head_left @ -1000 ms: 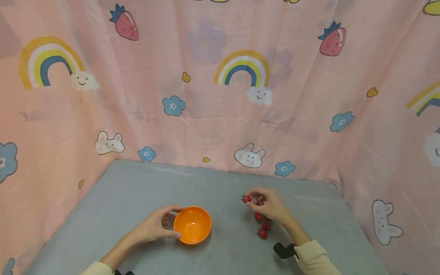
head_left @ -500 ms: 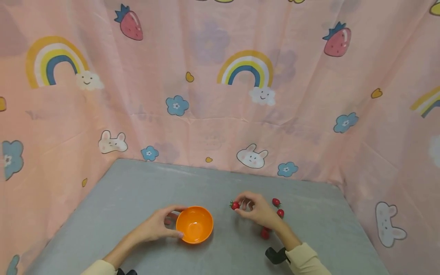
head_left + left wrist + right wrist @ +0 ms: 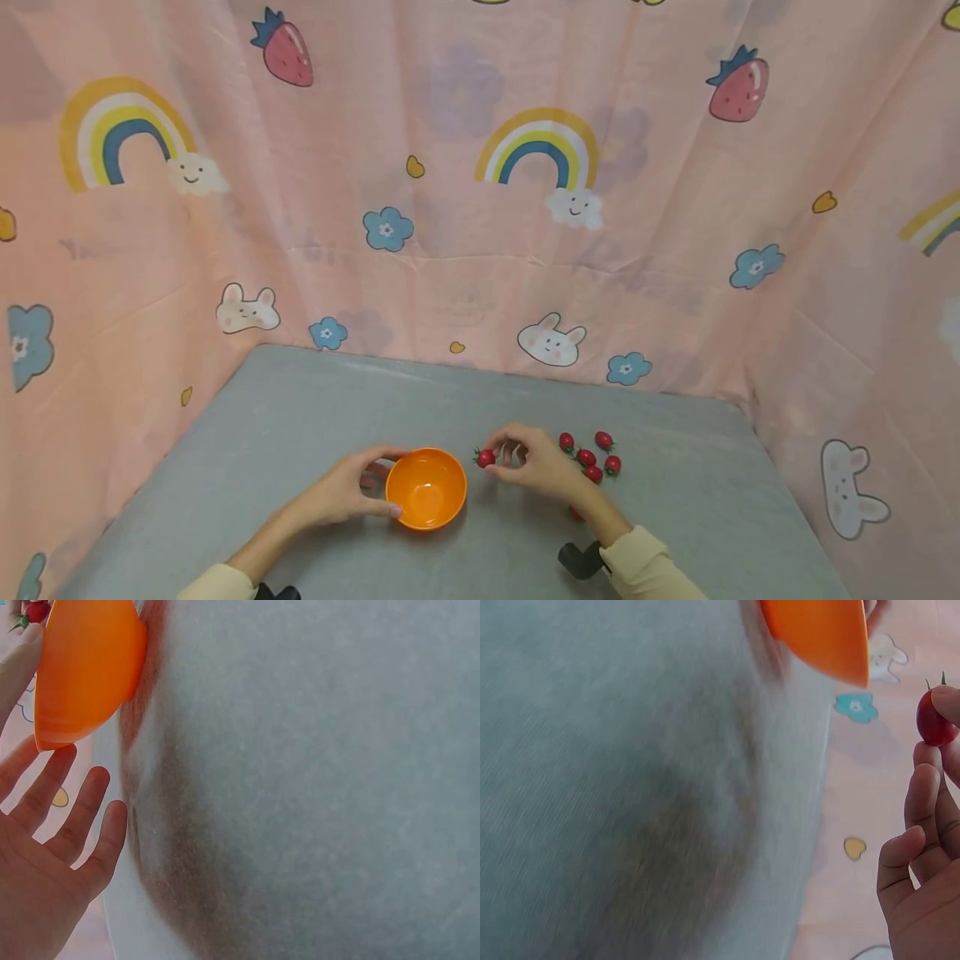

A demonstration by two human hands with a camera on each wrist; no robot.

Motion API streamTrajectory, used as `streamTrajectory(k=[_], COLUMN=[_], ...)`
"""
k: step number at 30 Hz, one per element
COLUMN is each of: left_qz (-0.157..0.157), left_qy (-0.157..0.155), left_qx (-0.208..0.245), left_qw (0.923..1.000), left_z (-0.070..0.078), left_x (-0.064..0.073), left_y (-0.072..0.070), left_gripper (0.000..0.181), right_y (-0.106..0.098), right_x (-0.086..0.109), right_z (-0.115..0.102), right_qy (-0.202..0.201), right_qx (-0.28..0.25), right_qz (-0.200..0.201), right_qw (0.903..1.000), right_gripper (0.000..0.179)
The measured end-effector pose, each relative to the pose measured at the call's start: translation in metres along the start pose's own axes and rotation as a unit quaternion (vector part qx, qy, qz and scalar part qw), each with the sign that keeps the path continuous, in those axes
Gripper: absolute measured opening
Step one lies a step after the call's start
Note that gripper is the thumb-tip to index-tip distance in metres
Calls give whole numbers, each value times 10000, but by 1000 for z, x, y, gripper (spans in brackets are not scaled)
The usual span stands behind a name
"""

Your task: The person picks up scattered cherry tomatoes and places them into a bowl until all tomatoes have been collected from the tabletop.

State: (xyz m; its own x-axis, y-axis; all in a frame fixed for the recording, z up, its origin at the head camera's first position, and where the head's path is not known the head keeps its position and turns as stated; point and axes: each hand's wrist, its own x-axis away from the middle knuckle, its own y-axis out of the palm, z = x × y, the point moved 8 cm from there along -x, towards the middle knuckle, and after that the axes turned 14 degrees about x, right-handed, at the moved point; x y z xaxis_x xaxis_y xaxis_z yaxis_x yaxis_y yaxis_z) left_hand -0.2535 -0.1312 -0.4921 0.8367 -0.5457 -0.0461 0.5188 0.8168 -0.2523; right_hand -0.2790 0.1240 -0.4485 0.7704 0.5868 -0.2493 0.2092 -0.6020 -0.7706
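Observation:
An orange bowl [image 3: 427,490] stands on the grey tabletop in the head view. My left hand [image 3: 341,493] holds its left side, thumb at the near rim and forefinger at the far rim. In the left wrist view the other fingers fan out beside the bowl [image 3: 91,671]. Just right of the bowl, my right hand [image 3: 536,462] pinches a cherry tomato [image 3: 486,458] between thumb and fingertips. The right wrist view shows that red tomato [image 3: 933,724] with green stem tips, apart from the bowl [image 3: 817,634].
Several loose cherry tomatoes [image 3: 587,457] lie beyond and right of my right hand, one partly hidden by the wrist. The grey table [image 3: 360,400] meets a pink patterned cloth [image 3: 450,283] at the back and sides. A black wrist mount [image 3: 581,561] sits below the right forearm.
My right hand has carried the cherry tomato leftward from the loose ones toward the bowl, uncovering more tomatoes behind it. The left hand keeps its hold on the bowl.

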Motion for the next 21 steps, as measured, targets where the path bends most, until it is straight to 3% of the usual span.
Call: streamTrajectory(k=[6, 21], left_qz=[-20, -49], left_qy=[-19, -19], left_qx=[43, 76], left_qw=[10000, 10000], left_z=[0, 2], left_x=[0, 0], left_y=[1, 0], left_gripper=[67, 68], right_y=[12, 29], right_x=[-9, -17], right_z=[-11, -18], right_qy=[-154, -30], right_qx=[20, -205], right_qz=[-164, -641], right_qw=[9997, 9977], right_gripper=[19, 22])
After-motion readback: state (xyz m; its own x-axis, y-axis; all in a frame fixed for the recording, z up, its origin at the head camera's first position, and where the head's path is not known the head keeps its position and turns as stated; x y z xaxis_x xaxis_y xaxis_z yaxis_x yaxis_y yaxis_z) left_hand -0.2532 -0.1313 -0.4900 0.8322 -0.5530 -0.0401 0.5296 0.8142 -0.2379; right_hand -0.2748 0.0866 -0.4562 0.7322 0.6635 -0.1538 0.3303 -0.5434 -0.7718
